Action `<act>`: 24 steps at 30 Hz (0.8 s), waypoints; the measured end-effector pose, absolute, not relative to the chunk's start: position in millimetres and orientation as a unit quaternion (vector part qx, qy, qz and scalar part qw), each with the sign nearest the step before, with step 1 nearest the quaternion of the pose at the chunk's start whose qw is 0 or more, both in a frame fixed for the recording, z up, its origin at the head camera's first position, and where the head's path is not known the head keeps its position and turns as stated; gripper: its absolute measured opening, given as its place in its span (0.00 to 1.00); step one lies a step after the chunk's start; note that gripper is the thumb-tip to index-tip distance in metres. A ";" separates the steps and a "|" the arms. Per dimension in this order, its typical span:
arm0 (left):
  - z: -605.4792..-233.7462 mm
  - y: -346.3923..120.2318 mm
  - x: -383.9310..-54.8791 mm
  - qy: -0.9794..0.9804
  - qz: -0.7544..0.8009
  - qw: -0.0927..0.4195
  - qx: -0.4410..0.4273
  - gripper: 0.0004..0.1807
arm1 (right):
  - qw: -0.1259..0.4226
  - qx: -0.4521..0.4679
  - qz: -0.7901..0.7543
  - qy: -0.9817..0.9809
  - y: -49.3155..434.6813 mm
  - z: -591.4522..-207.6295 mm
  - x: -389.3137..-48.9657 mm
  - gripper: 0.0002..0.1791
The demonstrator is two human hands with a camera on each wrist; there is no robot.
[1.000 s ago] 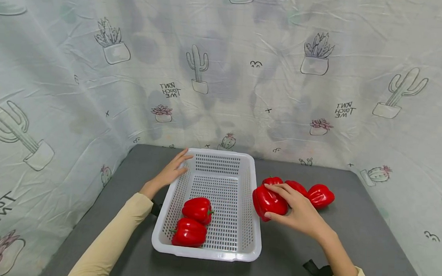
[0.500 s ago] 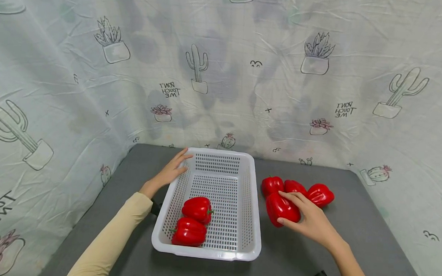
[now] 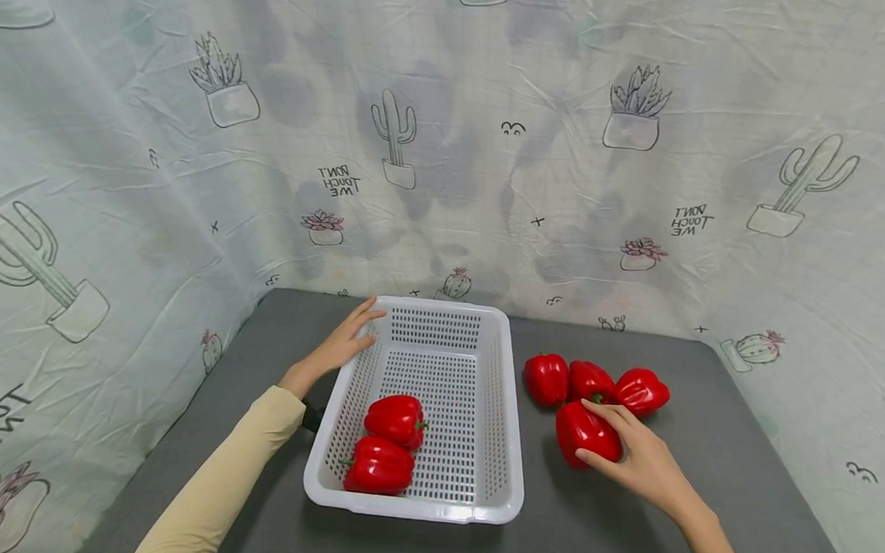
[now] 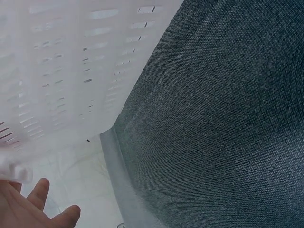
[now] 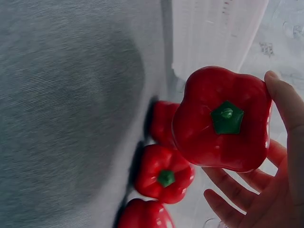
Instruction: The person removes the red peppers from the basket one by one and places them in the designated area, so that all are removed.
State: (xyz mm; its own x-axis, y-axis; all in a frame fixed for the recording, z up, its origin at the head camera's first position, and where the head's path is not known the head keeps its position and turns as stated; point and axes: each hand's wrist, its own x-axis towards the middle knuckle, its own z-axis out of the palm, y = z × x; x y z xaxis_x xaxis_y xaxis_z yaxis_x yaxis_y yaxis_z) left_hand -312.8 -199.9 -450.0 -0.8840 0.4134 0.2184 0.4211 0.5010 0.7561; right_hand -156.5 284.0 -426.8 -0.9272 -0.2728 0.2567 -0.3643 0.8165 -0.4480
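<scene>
Red pepper [image 3: 586, 436] clamped between the right hand's [image 3: 645, 461] thumb and fingers

Its green stem [image 5: 227, 117] faces back toward the wrist, long axis running forward; three other peppers [image 3: 545, 380] lie beyond these fingertips. Left hand [image 3: 339, 342], fingers apart, touches the white basket [image 3: 411, 507], two peppers [image 3: 393, 419] inside.

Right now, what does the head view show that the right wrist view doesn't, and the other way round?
Only the head view shows the left hand at the rim of the basket and the two peppers inside, front and rear.

Only the right wrist view shows the green stem of the held pepper.

Both show the right hand gripping that pepper, three loose peppers, part of the basket and the table.
</scene>
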 end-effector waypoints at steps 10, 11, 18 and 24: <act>-449.9 -199.6 -312.5 -0.869 -0.428 0.008 -0.247 0.27 | 0.065 0.124 0.261 -0.955 304.8 -441.6 -150.5 0.38; -449.6 -199.5 -312.2 -0.869 -0.429 0.009 -0.247 0.27 | 0.065 0.119 0.259 -0.956 307.2 -442.7 -150.6 0.38; -450.9 -199.5 -312.4 -0.868 -0.431 0.008 -0.246 0.26 | 0.067 0.097 0.252 -0.961 322.8 -449.1 -150.1 0.38; -452.5 -199.4 -313.3 -0.867 -0.431 0.014 -0.249 0.26 | 0.066 0.083 0.245 -0.964 335.5 -451.6 -150.9 0.38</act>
State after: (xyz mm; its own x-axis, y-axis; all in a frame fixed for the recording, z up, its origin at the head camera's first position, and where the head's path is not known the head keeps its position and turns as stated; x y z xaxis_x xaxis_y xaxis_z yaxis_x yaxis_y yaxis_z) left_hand -313.3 -199.4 -452.5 -0.8756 0.4198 0.2388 0.4438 0.5043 0.7408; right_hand -150.9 335.5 -451.6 -0.9774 -0.1285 0.1680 -0.1932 0.8656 -0.4619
